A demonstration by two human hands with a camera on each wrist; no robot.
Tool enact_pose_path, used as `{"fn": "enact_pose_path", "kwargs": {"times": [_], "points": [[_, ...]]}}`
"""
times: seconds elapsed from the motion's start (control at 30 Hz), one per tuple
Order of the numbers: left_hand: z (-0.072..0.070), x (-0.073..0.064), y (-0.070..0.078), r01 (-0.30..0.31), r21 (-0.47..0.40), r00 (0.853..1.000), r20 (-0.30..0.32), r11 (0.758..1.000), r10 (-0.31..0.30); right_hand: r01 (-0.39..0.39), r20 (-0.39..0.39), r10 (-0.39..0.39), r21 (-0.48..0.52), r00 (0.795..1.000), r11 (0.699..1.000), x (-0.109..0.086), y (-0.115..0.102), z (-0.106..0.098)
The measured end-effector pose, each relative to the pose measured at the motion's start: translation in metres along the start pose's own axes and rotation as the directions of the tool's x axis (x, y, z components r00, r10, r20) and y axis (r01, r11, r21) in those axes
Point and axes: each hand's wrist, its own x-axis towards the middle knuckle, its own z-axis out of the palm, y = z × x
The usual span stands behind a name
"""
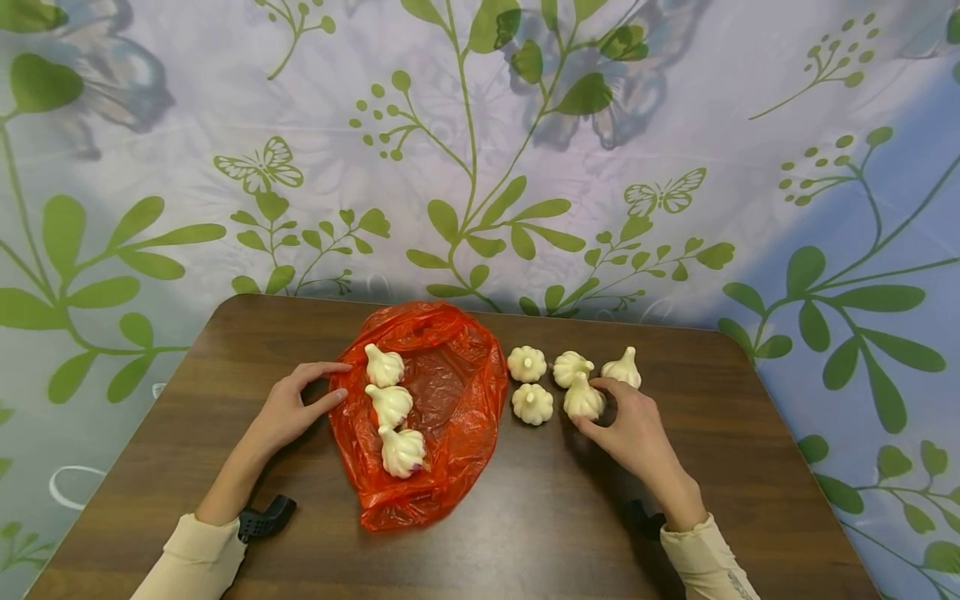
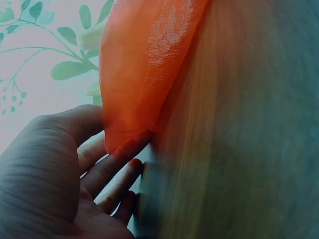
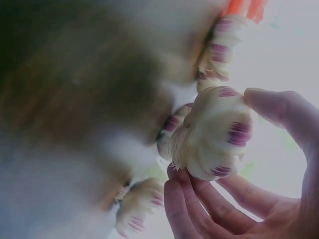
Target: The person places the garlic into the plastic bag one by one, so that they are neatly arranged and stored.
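A red plastic bag (image 1: pixel 457 433) lies spread on the table, with three white garlic bulbs in a column on its left part, the middle one (image 1: pixel 392 406) among them. My left hand (image 1: pixel 292 406) is at the bag's left edge; in the left wrist view the thin red plastic (image 2: pixel 139 64) passes between thumb and fingers. My right hand (image 1: pixel 633 425) grips a garlic bulb (image 1: pixel 583 398) between thumb and fingertips. In the right wrist view this bulb (image 3: pixel 214 134) shows purple streaks and a tuft of roots, held off the tabletop.
Right of the bag stand more bulbs: two (image 1: pixel 527 364) in a column beside it, one (image 1: pixel 572 368) behind the held bulb, and another (image 1: pixel 624 368) behind my right hand. The brown wooden table (image 1: pixel 525 533) ends at a patterned cloth backdrop (image 1: pixel 480 167).
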Motion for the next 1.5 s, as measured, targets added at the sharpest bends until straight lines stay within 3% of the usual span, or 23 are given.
{"fn": "enact_pose_path", "kwargs": {"times": [0.33,0.5,0.7,1.5], "points": [[0.001,0.000,-0.001,0.007,-0.010,1.000,0.006,1.000,-0.007,0.032,-0.023,-0.032,0.013,0.999,0.999,0.000,-0.007,-0.011],[0.002,0.001,-0.002,0.006,-0.008,1.000,0.005,1.000,-0.006,0.083,-0.088,-0.081,0.018,0.993,0.996,0.004,-0.019,-0.017],[0.002,0.001,-0.003,0.017,-0.016,1.000,0.012,1.000,-0.016,0.093,-0.092,-0.087,0.055,0.992,0.994,0.011,-0.035,-0.020],[-0.001,0.000,-0.001,0.047,-0.022,0.999,0.023,0.999,-0.047,0.167,-0.069,-0.157,0.178,0.985,0.970,0.045,-0.098,0.002]]}}
